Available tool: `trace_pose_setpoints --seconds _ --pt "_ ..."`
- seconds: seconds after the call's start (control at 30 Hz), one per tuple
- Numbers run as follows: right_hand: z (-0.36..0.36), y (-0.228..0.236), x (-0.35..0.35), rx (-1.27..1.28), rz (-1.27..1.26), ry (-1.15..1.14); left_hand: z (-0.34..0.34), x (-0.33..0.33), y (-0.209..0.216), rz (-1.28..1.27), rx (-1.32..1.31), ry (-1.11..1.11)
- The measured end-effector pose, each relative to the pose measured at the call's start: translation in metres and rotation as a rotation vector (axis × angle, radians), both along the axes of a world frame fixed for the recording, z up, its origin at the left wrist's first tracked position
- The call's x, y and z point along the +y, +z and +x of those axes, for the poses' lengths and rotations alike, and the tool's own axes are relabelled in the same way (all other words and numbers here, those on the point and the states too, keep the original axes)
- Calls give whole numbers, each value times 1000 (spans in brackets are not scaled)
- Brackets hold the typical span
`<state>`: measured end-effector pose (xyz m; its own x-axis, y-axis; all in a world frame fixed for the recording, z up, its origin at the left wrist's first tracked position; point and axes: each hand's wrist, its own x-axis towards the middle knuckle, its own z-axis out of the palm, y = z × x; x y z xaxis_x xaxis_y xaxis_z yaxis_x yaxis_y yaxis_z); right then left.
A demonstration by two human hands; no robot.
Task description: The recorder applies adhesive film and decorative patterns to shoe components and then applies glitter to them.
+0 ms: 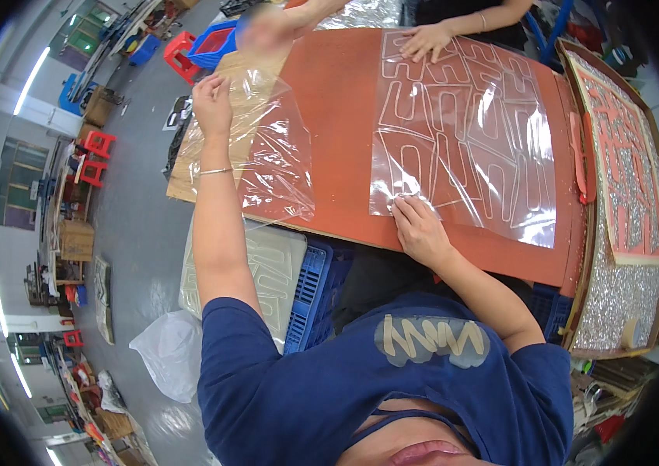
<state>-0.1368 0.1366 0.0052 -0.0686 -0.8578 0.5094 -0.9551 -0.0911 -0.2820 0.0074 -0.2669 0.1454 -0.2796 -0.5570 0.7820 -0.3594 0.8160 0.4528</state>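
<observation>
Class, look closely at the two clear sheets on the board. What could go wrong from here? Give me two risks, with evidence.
1. The plain film, pinched by the person's left hand, is already rippled, so it might crease or be laid down unevenly.

2. The patterned sheet has the person's right hand at its near edge and a co-worker's hand at its far edge; unmatched pulls could skew it on the red-brown board.

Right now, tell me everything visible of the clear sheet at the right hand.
The clear sheet looks like thin, glossy plastic, roughly rectangular, covered in rounded, elongated outlines and streaked with glare. It lies spread on the reddish tabletop. The right hand touches its near edge; a co-worker's hand rests on its far edge.
</observation>
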Motion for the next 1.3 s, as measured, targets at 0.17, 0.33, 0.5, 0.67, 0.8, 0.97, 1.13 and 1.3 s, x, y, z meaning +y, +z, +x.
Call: trace_pose_setpoints --seconds 0.17,0.33,0.5,0.67,0.8,0.97,1.13,1.3 --pt "-1 -8 3 -23 -8 2 -12 48 -8 -559 -248 -174" --pt "-1 -6 1 -15 -20 22 -9 92 -54 -443 -413 -305" --pt "-3 -7 2 -14 -21 11 -22 104 -87 -447 -434 -320" --pt "-2 -7 1 -12 -40 8 -30 112 -109 -371 -410 -344" --pt "-2 -8 2 -18 -41 -2 -36 126 -123 -228 -320 -287" --pt "-2 -6 2 -14 -41 4 -37 130 -136 -230 -397 -201" --pt "-2 -6 1 -22 -39 7 -34 131 -150 -171 -487 -178" --pt "-3 -8 2 -13 -40 -1 -58 131 -131 -46 -506 -65"
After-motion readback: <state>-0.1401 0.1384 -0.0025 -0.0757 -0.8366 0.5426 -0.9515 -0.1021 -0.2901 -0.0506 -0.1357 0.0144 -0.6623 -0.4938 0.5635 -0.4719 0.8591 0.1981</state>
